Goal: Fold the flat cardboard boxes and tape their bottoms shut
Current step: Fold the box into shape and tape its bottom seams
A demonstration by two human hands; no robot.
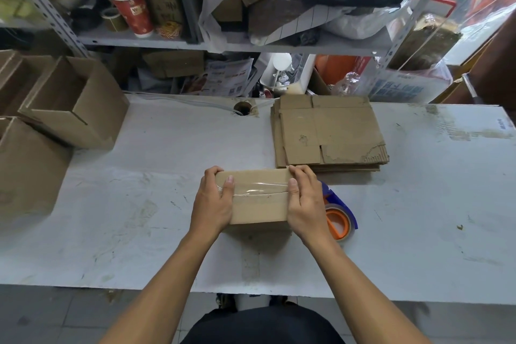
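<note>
Both hands, left [213, 202] and right [305, 202], are gripping the taped box [259, 198] (flat stack [329, 134] lying just behind it) on the bench [139, 204].

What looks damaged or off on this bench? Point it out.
The top sheet of the flat cardboard stack is torn and ragged along its near right edge, with the corrugation showing. The box between both hands looks sound.

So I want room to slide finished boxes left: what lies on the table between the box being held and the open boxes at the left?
Head view: nothing; bare table between the taped box and the open boxes.
</note>
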